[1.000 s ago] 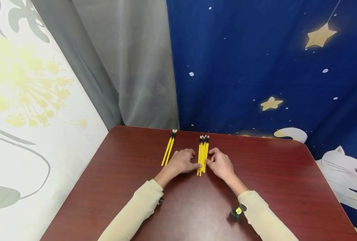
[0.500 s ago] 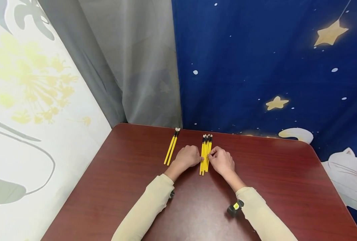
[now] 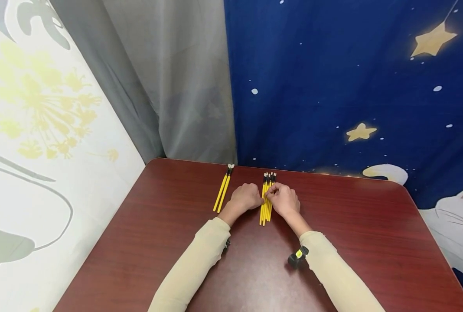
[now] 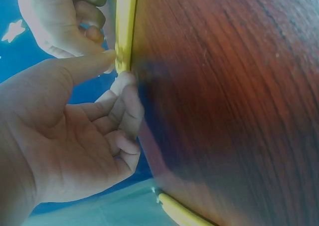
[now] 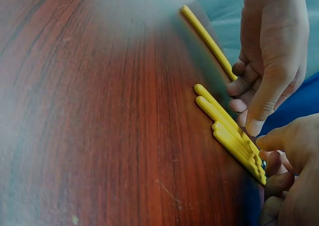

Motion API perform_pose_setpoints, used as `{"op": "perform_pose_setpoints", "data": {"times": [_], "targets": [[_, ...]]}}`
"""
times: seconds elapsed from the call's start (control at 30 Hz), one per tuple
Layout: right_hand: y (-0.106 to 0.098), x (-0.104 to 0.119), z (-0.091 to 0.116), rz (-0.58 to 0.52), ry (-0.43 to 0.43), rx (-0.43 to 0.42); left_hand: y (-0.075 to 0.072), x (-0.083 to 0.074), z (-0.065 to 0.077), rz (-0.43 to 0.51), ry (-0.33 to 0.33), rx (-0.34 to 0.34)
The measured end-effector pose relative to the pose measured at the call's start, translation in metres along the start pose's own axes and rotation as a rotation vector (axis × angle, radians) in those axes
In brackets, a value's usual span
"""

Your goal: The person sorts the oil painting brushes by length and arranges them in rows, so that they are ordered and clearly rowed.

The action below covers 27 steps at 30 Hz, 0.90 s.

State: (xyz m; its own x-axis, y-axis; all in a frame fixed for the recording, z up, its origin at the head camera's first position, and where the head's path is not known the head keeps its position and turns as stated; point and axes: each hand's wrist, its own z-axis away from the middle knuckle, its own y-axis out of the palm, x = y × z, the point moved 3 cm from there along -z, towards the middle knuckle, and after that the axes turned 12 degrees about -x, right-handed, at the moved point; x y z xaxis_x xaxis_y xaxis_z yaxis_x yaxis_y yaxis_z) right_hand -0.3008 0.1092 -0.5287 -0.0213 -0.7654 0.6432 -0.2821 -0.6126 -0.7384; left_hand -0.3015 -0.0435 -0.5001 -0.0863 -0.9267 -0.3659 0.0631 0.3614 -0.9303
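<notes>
Several yellow paintbrushes (image 3: 267,212) lie in a bundle on the table, black ferrules and pale bristles pointing away. From the left side my left hand (image 3: 247,197) pinches at the bundle, with thumb and index fingertip at a yellow handle (image 4: 125,36) in the left wrist view. My right hand (image 3: 285,200) reaches over from the right, its thumb and index finger pinching a brush partway up the bundle. In the right wrist view the handle ends (image 5: 222,131) fan out unevenly, and the right fingers (image 5: 279,178) cover the ferrules.
Two more yellow paintbrushes (image 3: 223,190) lie side by side to the left of my left hand. The dark red wooden table (image 3: 356,234) ends at the back before a grey curtain (image 3: 192,86) and a blue star-patterned curtain (image 3: 294,95).
My left hand has moved right and its spread fingers have drawn in at the bundle. My right hand has slid up and left over the brushes. The head view has shifted slightly.
</notes>
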Motion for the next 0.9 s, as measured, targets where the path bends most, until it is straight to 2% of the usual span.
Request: {"op": "perform_pose_setpoints", "data": {"times": [0.43,0.77,0.9], "targets": [[-0.0001,-0.0006,-0.0007,-0.003,-0.008,-0.003,0.0034,-0.0007,-0.0040,-0.024,-0.026,0.019],[0.0012,-0.0015,-0.0021,0.030,0.005,0.004,0.0041,-0.0010,-0.0029,-0.033,-0.022,0.008],[0.0015,0.0010,-0.0039,0.052,-0.016,0.020,0.0033,-0.0031,-0.0016,-0.053,-0.029,-0.001]]}}
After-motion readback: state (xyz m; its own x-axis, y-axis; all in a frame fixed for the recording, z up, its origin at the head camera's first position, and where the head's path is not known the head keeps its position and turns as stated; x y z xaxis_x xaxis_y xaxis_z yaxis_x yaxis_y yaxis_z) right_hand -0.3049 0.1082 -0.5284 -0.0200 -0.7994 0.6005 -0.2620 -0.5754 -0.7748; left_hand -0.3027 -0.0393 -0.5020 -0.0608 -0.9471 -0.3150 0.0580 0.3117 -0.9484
